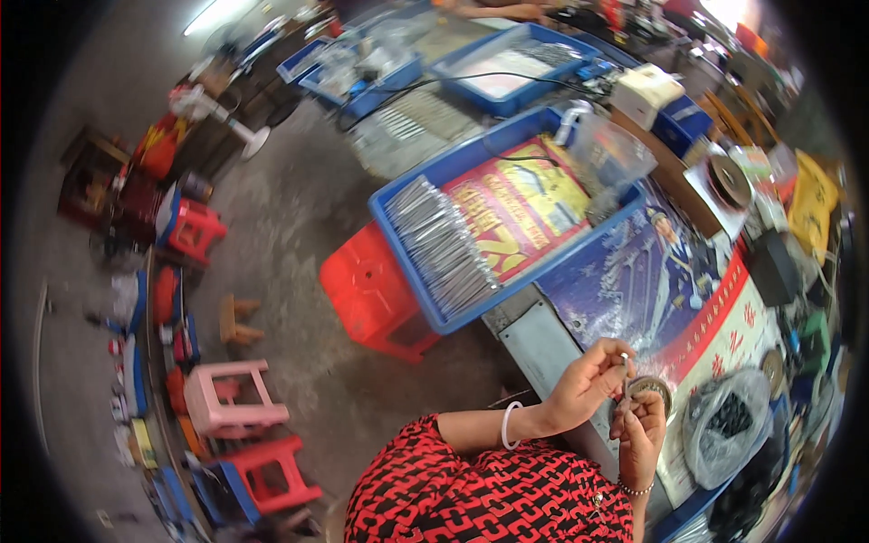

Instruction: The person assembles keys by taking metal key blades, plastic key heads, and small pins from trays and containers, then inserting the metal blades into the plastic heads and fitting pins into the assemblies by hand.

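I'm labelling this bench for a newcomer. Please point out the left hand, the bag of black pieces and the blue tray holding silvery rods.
Left hand (581,389): head view, back of the hand.
Bag (709,457): head view, its clear plastic side.
Blue tray (520,287): head view, its near wall.

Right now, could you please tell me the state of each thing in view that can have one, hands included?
Left hand: pinching a small thin piece
Right hand: fingers bent inward, grip unclear
Silvery rods: lying side by side
Nearest blue tray: open, holding the rods
Red stool: upright, partly hidden by the tray
Plastic bag: open, black pieces inside
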`<state>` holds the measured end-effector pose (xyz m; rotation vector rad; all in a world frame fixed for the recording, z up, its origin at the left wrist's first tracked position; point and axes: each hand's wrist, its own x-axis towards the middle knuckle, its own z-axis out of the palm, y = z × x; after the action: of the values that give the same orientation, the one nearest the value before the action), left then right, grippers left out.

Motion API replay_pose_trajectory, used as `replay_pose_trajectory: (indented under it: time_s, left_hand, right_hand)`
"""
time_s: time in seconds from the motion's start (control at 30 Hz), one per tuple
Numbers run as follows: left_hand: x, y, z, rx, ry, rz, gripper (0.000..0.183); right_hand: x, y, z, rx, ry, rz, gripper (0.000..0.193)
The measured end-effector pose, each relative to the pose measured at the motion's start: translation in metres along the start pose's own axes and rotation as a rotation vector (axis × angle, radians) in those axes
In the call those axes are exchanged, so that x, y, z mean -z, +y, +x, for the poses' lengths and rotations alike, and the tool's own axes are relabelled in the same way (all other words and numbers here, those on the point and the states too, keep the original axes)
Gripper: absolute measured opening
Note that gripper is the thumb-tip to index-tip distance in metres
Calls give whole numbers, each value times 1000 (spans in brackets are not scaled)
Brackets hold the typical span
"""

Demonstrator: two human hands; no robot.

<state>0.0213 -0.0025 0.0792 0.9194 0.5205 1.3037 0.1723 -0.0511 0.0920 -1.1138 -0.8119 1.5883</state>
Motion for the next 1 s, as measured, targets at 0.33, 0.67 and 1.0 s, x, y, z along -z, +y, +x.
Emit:
replay_pose_trajectory:
  time_s: [0.33, 0.67, 1.0]
  left_hand:
    - [1, 13, -28, 11, 44, -171, 20]
    - [57, 71, -62, -223, 400, -28, 6]
    - [180, 124, -44, -166, 862, 665, 17]
  right_hand:
    - [-26, 15, -18, -45, -7, 130, 20]
    - [-35, 25, -2, -182, -154, -21, 12]
    - [-39, -55, 138, 156, 39, -96, 19]
